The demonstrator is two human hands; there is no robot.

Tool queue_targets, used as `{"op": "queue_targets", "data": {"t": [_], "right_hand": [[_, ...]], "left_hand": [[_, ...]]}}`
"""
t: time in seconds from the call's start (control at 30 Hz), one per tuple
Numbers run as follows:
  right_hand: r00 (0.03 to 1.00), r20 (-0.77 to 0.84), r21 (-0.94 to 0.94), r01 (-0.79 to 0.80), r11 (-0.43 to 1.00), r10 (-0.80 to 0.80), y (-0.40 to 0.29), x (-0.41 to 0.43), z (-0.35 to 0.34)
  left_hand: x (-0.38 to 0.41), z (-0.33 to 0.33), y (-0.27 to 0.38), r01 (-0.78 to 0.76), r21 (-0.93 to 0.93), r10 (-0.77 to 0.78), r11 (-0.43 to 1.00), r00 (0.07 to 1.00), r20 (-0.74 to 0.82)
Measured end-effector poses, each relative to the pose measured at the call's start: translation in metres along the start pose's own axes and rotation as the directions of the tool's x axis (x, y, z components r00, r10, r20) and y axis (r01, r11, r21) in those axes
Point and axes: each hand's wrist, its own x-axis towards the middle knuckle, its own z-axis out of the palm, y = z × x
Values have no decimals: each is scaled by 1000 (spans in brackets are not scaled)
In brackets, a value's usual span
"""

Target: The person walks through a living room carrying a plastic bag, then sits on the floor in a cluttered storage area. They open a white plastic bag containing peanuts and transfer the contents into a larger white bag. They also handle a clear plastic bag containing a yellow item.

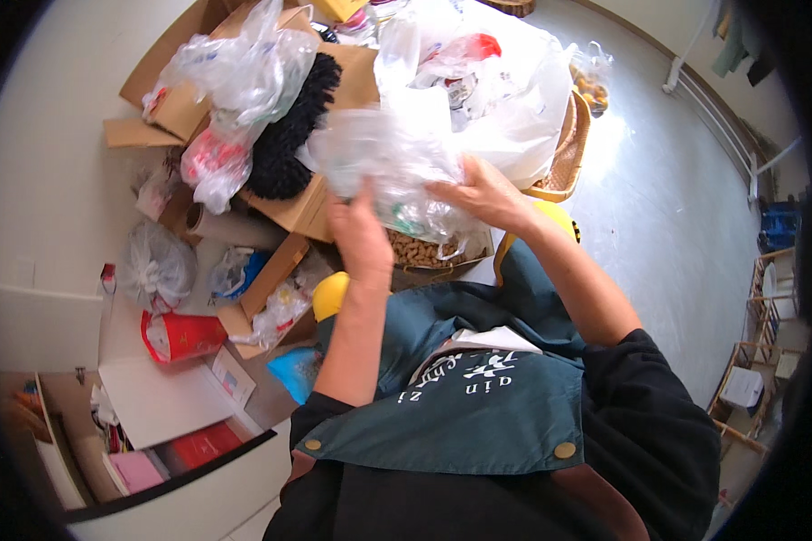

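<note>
Between my two hands is a blurred bundle of crumpled clear plastic bags, with a bit of green in its lower part. My left hand grips its near left side, thumb up against the plastic. On the right edge, the fingers and thumb of my right hand close on the film. Beneath the bundle, a container of unshelled peanuts partly shows. A large white plastic bag with more bags inside lies just beyond. Left of the bundle, a black fluffy item rests against a cardboard box.
More plastic bags heap over the box at upper left. A woven basket and a bag of orange fruit stand at right. A red bag, a tied clear bag and an open drawer lie at left.
</note>
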Motion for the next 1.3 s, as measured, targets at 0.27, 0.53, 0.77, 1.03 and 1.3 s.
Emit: {"op": "queue_targets", "data": {"t": [0.27,0.53,0.77,1.03,1.3], "right_hand": [[936,53,428,-337,839,349,29,-29,-1],[857,-263,222,-392,893,442,36,-44,-21],[924,-160,-316,286,905,-348,7,-40,60],[878,445,-199,287,937,-175,4,-70,111],[848,511,59,125,990,-137,-3,-41,136]], "left_hand": [[-6,-118,-15,301,-619,-418,725,907,-49],[-20,-170,-3,123,-534,-161,836,987,-24],[-55,-127,-27,355,-543,-288,761,935,209],[-83,-121,-48,324,-315,-287,892,945,158],[-25,-230,-70,-9,-444,-284,896,756,-589]]}}
